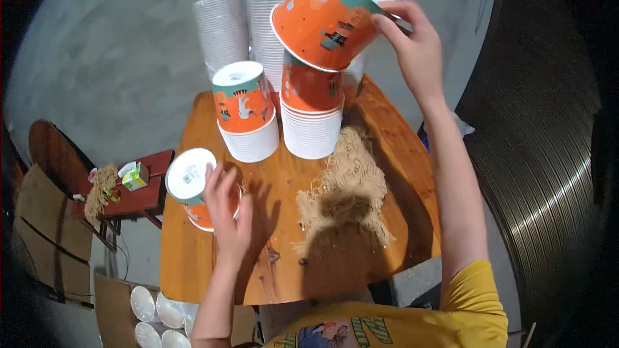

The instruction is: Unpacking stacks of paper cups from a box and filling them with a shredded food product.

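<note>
High over the back of the table, my right hand [416,42] pinches the base edge of an orange and teal paper tub [322,16], tilted with its wide rim toward the lower left. Below that tub is a stack of tubs [312,125], mostly white rims, topped by an orange one. My left hand [229,212] has its fingers apart at the right side of another upside-down orange tub [191,174], at the table's left edge. Whether the fingertips press on it I cannot tell. A pile of tan dried noodles or string-like strands [348,180] lies on the table, partly shadowed.
Another inverted stack of tubs [248,113] stands behind my left hand. Tall wrapped columns of white rims [222,32] rise at the back of the wooden table [277,277]. A red bench [145,200] stands left, above a carton [116,309] holding white-topped tubs. Ribbed metal [548,154] lies at right.
</note>
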`<action>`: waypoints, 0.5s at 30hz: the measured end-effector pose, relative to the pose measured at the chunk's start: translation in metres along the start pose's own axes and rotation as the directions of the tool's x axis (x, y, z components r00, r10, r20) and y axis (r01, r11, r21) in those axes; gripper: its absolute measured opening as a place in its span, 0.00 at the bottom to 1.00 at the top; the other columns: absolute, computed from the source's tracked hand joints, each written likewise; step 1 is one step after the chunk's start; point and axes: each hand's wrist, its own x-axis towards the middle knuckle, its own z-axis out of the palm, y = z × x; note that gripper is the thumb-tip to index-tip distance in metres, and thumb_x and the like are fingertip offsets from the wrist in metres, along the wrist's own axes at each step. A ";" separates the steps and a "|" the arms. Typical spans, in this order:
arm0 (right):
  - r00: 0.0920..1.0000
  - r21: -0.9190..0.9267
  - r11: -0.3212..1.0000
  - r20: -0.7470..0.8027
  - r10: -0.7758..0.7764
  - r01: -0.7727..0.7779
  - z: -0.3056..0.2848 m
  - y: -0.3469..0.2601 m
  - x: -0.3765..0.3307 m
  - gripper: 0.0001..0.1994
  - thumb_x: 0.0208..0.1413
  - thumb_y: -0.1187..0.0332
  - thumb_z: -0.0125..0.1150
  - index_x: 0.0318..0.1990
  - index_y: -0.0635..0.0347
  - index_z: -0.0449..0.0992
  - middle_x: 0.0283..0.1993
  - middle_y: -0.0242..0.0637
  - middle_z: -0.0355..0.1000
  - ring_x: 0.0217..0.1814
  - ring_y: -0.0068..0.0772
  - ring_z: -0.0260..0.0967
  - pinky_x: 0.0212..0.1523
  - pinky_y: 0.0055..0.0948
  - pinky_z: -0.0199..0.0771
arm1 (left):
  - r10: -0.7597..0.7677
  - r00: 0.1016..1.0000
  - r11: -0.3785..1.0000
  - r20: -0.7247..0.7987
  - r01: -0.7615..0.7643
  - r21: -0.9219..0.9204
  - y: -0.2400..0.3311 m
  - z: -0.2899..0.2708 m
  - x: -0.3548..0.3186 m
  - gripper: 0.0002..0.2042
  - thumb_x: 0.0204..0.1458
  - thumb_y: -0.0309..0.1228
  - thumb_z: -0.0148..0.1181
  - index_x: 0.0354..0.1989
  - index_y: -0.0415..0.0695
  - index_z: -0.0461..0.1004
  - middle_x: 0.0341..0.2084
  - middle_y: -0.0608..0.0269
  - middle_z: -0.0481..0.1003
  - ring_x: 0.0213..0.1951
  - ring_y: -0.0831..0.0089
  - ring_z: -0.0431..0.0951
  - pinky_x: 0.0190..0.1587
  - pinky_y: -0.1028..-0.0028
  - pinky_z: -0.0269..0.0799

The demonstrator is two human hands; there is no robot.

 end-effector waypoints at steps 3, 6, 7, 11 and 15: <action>0.992 0.161 0.981 -0.040 0.116 -0.108 -0.010 -0.029 -0.069 0.08 0.48 0.76 0.63 0.37 0.62 0.73 0.38 0.34 0.71 0.42 0.25 0.69 0.46 0.24 0.69 | -0.141 0.985 0.814 0.099 0.173 -0.555 0.032 0.009 0.035 0.22 0.54 0.26 0.47 0.59 0.38 0.60 0.58 0.54 0.61 0.62 0.63 0.58 0.64 0.67 0.52; 0.986 0.239 0.957 0.071 0.154 -0.166 -0.006 -0.043 -0.150 0.11 0.47 0.78 0.64 0.39 0.59 0.71 0.42 0.32 0.70 0.44 0.21 0.68 0.41 0.22 0.70 | -0.274 0.931 0.427 0.243 0.344 -0.836 0.068 0.016 0.044 0.23 0.59 0.28 0.47 0.62 0.38 0.55 0.58 0.57 0.62 0.59 0.69 0.61 0.62 0.69 0.55; 0.896 0.391 0.806 0.161 0.415 -0.444 0.003 -0.057 -0.175 0.11 0.48 0.77 0.63 0.40 0.59 0.71 0.45 0.33 0.69 0.44 0.20 0.67 0.41 0.21 0.70 | -0.301 0.921 0.391 0.247 0.356 -0.849 0.070 0.014 0.039 0.23 0.59 0.28 0.49 0.62 0.38 0.54 0.57 0.57 0.62 0.59 0.70 0.62 0.61 0.68 0.56; 0.687 0.256 0.648 0.410 0.600 -0.718 -0.012 -0.025 -0.226 0.08 0.54 0.74 0.57 0.42 0.60 0.73 0.45 0.35 0.71 0.44 0.27 0.71 0.41 0.24 0.72 | -0.403 0.835 0.526 0.375 0.547 -0.652 0.072 -0.006 0.018 0.21 0.58 0.29 0.50 0.59 0.38 0.58 0.52 0.60 0.67 0.52 0.74 0.68 0.54 0.72 0.64; 0.861 -0.160 0.986 0.493 0.124 -0.050 -0.010 0.006 -0.236 0.05 0.52 0.72 0.58 0.36 0.60 0.76 0.37 0.36 0.72 0.42 0.39 0.69 0.44 0.32 0.69 | -0.324 0.814 0.865 0.482 0.461 -0.199 0.055 -0.034 -0.017 0.16 0.57 0.31 0.52 0.52 0.37 0.64 0.33 0.52 0.75 0.35 0.65 0.76 0.38 0.68 0.71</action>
